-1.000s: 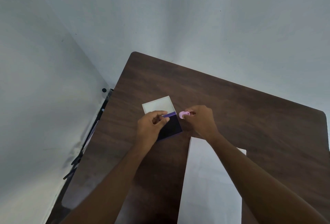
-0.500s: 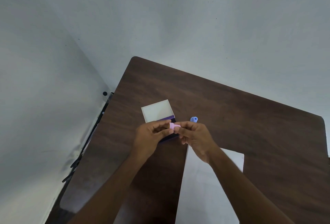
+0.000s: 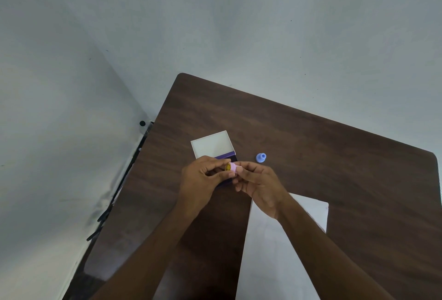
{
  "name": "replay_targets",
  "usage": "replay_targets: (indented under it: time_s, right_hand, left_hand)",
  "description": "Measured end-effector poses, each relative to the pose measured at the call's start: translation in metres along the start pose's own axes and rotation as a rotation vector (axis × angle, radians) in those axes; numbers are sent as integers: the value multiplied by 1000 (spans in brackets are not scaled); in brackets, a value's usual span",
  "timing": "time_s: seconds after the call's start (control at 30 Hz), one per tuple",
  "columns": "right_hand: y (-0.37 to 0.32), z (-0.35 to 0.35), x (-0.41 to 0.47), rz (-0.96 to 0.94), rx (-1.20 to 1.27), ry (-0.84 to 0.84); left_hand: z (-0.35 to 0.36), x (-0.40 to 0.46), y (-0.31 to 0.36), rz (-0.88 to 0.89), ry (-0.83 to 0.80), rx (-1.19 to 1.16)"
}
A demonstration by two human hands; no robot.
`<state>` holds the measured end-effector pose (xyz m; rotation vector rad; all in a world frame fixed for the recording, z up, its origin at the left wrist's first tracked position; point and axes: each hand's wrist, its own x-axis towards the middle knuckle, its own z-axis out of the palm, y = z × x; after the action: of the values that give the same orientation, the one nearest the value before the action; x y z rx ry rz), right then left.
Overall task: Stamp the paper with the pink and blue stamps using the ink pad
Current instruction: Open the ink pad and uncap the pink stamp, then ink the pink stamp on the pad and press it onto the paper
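A small pink stamp (image 3: pixel 233 167) with a yellowish face is held sideways between both hands above the table. My left hand (image 3: pixel 203 180) pinches its face end and my right hand (image 3: pixel 259 186) grips its handle end. Behind them lies the ink pad (image 3: pixel 227 156), its white lid (image 3: pixel 212 144) flipped open toward the wall; the dark pad is mostly hidden by my left hand. The blue stamp (image 3: pixel 260 157) stands alone on the table, right of the ink pad. The white paper (image 3: pixel 267 252) lies near me, partly under my right forearm.
The dark brown wooden table (image 3: pixel 334 156) sits in a corner of pale walls (image 3: pixel 263 24). Black cables or a stand (image 3: pixel 124 180) run along the table's left edge by the wall.
My right hand carried the pink stamp from right of the ink pad toward me. My left hand left the pad's edge and now pinches the stamp too. The blue stamp became visible.
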<state>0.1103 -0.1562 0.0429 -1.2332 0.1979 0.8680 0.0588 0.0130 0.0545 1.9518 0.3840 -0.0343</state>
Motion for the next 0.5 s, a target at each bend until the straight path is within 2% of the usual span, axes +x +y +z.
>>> replay_targets:
  time_s: [0.23, 0.4, 0.5]
  right_hand:
    - [2, -3, 1, -17, 12, 1]
    - [3, -5, -4, 6, 142, -43]
    - [2, -4, -7, 45, 266, -88]
  left_hand:
    - [-1, 0, -3, -30, -3, -9]
    - [-10, 1, -13, -140, 0, -335]
    - [-18, 2, -27, -179, -14, -387]
